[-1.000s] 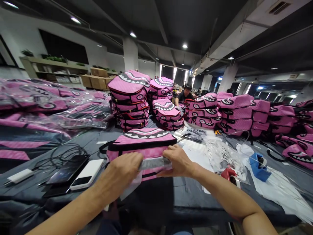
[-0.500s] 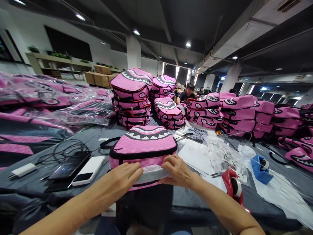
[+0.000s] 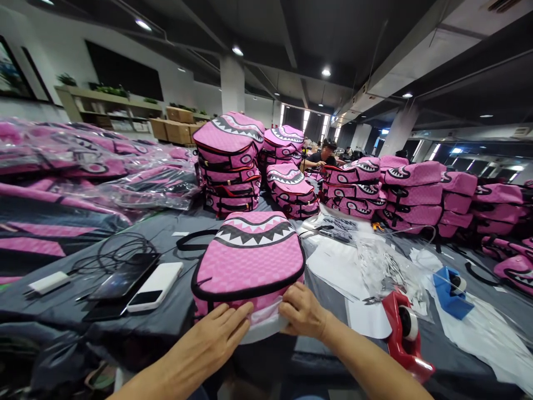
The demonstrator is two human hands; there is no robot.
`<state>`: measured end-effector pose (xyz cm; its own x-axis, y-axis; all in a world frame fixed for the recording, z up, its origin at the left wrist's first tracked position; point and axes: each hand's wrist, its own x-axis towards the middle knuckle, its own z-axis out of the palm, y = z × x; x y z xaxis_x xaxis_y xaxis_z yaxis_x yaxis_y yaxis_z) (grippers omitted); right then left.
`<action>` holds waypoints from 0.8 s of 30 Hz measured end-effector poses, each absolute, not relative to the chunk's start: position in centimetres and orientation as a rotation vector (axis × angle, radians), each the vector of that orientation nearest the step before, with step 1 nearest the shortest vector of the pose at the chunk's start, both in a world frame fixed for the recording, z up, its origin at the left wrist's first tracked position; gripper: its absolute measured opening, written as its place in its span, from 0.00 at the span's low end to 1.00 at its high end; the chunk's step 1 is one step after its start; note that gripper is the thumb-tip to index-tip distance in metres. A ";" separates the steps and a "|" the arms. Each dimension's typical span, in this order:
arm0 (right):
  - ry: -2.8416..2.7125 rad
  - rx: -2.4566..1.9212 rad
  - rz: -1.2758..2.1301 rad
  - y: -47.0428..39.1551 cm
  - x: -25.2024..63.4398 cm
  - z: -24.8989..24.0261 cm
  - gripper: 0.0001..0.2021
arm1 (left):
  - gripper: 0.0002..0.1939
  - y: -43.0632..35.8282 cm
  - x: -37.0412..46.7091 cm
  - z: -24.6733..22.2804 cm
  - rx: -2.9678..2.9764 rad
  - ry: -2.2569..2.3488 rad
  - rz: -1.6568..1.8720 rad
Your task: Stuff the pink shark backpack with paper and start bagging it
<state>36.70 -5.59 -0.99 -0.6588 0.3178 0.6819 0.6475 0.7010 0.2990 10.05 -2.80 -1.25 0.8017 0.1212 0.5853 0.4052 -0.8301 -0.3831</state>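
Your left hand (image 3: 227,328) lies flat and right hand (image 3: 302,312) pinches the clear plastic bag (image 3: 264,322) under the pink shark-mouth backpack (image 3: 250,255) just ahead; uneven pulling could tear the film.

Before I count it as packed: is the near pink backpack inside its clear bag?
Out: only its near end meets the plastic bag; the pink backpack lies bare.

I see pink backpack (image 3: 249,256) | checkered, black piping, shark-teeth print at far end | lying flat on grey worktop (image 3: 175,311) | near edge wrapped in clear plastic bag (image 3: 262,322) | at worktop's near edge
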 end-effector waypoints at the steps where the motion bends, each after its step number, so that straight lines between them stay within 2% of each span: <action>1: -2.345 -0.716 -0.704 -5.9 36.7 -1.5 0.07 | 0.15 -2.8 10.0 -1.7 -2.475 -0.370 -0.816; 4: -2.407 -0.715 -0.755 -6.4 36.7 -2.9 0.07 | 0.15 -3.0 10.1 -3.3 -2.417 -0.331 -0.983; 8: -2.289 -0.730 -0.813 -6.1 36.6 -4.3 0.12 | 0.15 -4.1 10.7 -5.4 -2.415 -0.376 -1.032; 13: -2.167 -0.783 -0.773 -5.7 36.6 -5.9 0.12 | 0.17 -4.3 11.3 -6.5 -2.403 -0.398 -1.054; 16: -2.156 -0.846 -0.735 -6.2 36.9 -7.2 0.11 | 0.15 -3.5 11.6 -6.8 -2.325 -0.369 -1.160; 19: -2.305 -0.905 -0.574 -7.5 37.6 -8.3 0.04 | 0.17 -3.6 11.6 -8.1 -2.292 -0.435 -1.229; 22: -2.458 -0.930 -0.331 -8.9 38.2 -8.3 0.16 | 0.16 -5.1 11.0 -9.5 -2.402 -0.515 -1.182; 24: -2.470 -1.003 -0.257 -9.5 38.3 -7.5 0.16 | 0.12 -6.3 10.5 -9.7 -2.493 -0.580 -1.191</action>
<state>38.28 -9.47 -7.52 -0.6289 0.6114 0.4803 0.6971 0.7170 0.0000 10.51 -6.33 -9.71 0.5707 0.2218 0.7907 0.4859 -0.8674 -0.1074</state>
